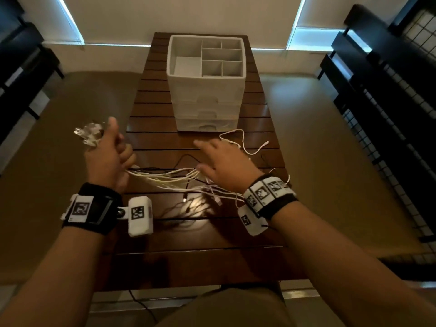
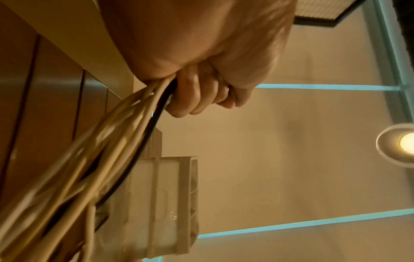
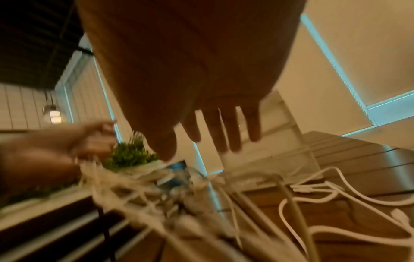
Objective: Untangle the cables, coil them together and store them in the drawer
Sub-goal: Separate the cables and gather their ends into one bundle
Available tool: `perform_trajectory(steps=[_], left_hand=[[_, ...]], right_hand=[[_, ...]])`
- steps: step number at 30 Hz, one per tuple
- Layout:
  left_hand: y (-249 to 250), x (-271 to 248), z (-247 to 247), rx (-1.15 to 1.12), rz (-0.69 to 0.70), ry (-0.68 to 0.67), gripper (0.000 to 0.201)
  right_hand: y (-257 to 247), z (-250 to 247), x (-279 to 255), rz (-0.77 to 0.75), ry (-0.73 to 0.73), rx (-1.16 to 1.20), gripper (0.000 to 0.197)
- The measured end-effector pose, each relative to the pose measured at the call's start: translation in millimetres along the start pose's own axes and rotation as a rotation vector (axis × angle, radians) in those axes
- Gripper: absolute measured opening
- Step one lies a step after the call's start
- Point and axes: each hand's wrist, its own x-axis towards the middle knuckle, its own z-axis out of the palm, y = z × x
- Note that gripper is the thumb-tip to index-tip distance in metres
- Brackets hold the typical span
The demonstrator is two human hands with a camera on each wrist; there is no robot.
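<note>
From my remote seat I see my left hand (image 1: 107,159) raised over the left edge of the table (image 1: 207,244), its fingers (image 2: 190,99) curled tight round a bundle of cables (image 1: 165,178); the left wrist view shows the pale strands and one black one running out from under the closed fist. Blurred white cable ends (image 1: 88,135) stick out beyond that fist on the far side. From the grip the strands stretch across to the right, passing under my right hand (image 1: 226,166), which hovers palm down over them with fingers (image 3: 233,134) straight and spread, holding nothing that I can make out. The rest of the tangle lies on the slatted wood just nearer to me than that hand, thin dark leads (image 1: 184,208) mixed with white ones. One loose white cable (image 1: 240,142) snakes in loops on the table to the right of my right hand, in front of the drawer unit (image 1: 206,90). That white unit stands at the far middle of the table, its three drawers closed and the divided tray on top open to view.
</note>
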Motion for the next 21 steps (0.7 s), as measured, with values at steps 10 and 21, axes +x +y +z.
perform_trajectory(steps=[10, 21], left_hand=[[13.9, 12.4, -27.9, 0.032, 0.002, -0.032, 0.045], [-6.1, 0.0, -55.6, 0.138, -0.162, -0.103, 0.052]], right_hand=[[48.1, 23.3, -30.8, 0.212, -0.342, -0.14, 0.055], [90.0, -33.7, -21.3, 0.408, -0.337, 0.386, 0.05]])
